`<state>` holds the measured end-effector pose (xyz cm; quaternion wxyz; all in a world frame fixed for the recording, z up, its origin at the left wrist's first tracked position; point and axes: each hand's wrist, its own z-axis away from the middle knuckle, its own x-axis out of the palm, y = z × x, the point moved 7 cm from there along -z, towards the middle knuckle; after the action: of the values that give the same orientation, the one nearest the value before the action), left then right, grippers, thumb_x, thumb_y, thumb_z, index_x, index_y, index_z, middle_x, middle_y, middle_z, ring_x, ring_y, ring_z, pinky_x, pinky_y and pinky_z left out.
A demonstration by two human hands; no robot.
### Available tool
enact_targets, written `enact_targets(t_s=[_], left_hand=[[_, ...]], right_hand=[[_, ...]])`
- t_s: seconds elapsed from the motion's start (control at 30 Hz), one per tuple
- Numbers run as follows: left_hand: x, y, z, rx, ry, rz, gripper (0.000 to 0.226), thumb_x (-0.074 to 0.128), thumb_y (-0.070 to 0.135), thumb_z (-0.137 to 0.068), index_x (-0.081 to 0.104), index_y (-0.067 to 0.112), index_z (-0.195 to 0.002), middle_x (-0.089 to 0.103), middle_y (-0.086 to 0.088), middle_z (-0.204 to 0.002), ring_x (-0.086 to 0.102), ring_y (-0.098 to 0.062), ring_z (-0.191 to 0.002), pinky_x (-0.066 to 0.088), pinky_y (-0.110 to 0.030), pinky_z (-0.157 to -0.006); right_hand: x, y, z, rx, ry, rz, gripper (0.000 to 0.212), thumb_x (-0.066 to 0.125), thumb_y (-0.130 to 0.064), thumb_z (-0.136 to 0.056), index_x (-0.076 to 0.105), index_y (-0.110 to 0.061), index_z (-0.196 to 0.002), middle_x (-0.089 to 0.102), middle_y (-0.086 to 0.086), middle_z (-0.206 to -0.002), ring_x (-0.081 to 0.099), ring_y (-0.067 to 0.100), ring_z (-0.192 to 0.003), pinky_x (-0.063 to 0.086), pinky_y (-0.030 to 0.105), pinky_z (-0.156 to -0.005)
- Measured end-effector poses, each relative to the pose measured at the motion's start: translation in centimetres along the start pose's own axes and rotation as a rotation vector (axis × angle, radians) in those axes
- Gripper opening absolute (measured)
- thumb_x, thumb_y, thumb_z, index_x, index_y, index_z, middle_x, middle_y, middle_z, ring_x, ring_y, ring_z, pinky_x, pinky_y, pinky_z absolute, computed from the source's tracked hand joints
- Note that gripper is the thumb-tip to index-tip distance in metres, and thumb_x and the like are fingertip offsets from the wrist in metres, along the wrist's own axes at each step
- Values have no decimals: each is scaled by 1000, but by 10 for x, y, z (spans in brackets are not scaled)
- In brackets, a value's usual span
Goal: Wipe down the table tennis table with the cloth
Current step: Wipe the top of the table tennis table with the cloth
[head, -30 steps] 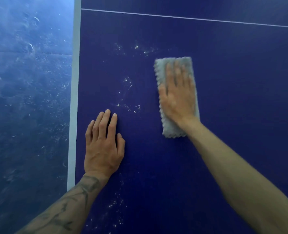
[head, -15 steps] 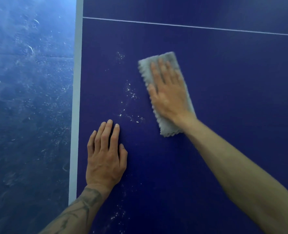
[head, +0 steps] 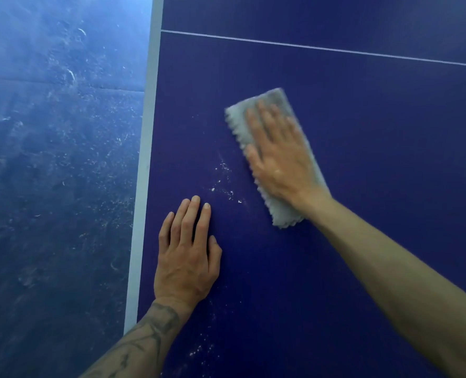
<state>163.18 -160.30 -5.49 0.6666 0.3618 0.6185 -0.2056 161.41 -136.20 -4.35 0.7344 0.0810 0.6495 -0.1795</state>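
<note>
The dark blue table tennis table (head: 376, 132) fills the right of the view, with a white edge stripe (head: 144, 165) on its left side. A folded grey cloth (head: 240, 121) lies flat on the table, tilted, and looks blurred. My right hand (head: 278, 162) presses on it with straight fingers and covers most of it. My left hand (head: 185, 249) rests flat on the table near the edge stripe, below and left of the cloth. White dust specks (head: 225, 181) lie between the two hands, with more specks (head: 199, 350) beside my left forearm.
A thin white line (head: 321, 49) crosses the table at the top. Left of the table's edge lies a scuffed, dusty blue floor (head: 57, 159).
My right hand has slid the cloth leftward and tilted it, sweeping over the upper dust specks. My left hand has stayed planted on the table.
</note>
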Motion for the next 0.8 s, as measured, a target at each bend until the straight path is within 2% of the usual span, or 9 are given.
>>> enact_targets(t_s=[0.13,0.2,0.27,0.37,0.43,0.57,0.67,0.73,0.8], left_hand=[[1,0,0,0,5,-1,58,41,26,-103,41,7,-157,33,-13,-167,29,-30,-157,20,-50,-130],[1,1,0,0,6,3,58,43,25,-102,43,6,-157,34,-13,-167,30,-30,-157,22,-51,-129],[0,1,-1,-1,1,3,58,44,25,-102,44,5,-156,36,-14,-167,31,-30,-156,22,-51,-129],[-2,1,0,-1,-9,-3,58,44,24,-101,45,4,-156,36,-15,-166,32,-31,-156,22,-51,-129],[-2,1,0,-4,-7,-4,58,43,24,-101,45,4,-156,37,-15,-166,32,-31,-156,23,-52,-129],[-1,1,-1,-3,-6,-1,57,42,26,-102,45,5,-156,37,-15,-166,33,-31,-156,25,-52,-128],[1,0,0,2,-1,-6,57,42,26,-103,44,6,-157,36,-15,-166,32,-30,-156,25,-52,-128],[1,0,1,1,-1,-9,58,42,27,-103,43,6,-157,36,-14,-167,31,-30,-157,24,-52,-128],[2,0,1,3,-2,-12,58,42,27,-103,42,7,-158,35,-15,-167,31,-30,-157,24,-51,-129]], right_hand=[[-16,38,-50,320,60,-117,68,22,-41,-112,1,-17,-171,-3,7,-179,-5,22,-166,-1,46,-134],[-17,22,-73,351,76,-143,69,22,-43,-111,2,-16,-171,-3,8,-179,-5,24,-166,-2,46,-134],[-12,-12,-77,249,65,-127,68,23,-43,-111,4,-17,-171,0,8,-179,-2,25,-166,-1,45,-134],[0,-65,-36,-57,32,-51,67,23,-41,-111,8,-15,-171,3,9,-179,0,25,-166,3,46,-134],[6,-66,-6,-156,22,-25,67,24,-42,-112,11,-15,-171,5,8,-179,1,23,-166,4,46,-134],[-4,-23,-33,2,39,-13,66,22,-41,-112,6,-16,-171,1,7,-179,-2,21,-166,2,45,-134],[-16,-22,-85,140,63,-67,66,21,-41,-112,4,-18,-171,0,6,-180,-2,20,-166,0,43,-134],[-13,-46,-101,96,44,-88,67,21,-41,-112,4,-18,-171,0,7,-180,-2,22,-166,-1,44,-134],[-7,-82,-90,-90,8,-32,66,20,-43,-112,5,-18,-171,1,8,-179,-1,24,-166,-1,44,-134]])
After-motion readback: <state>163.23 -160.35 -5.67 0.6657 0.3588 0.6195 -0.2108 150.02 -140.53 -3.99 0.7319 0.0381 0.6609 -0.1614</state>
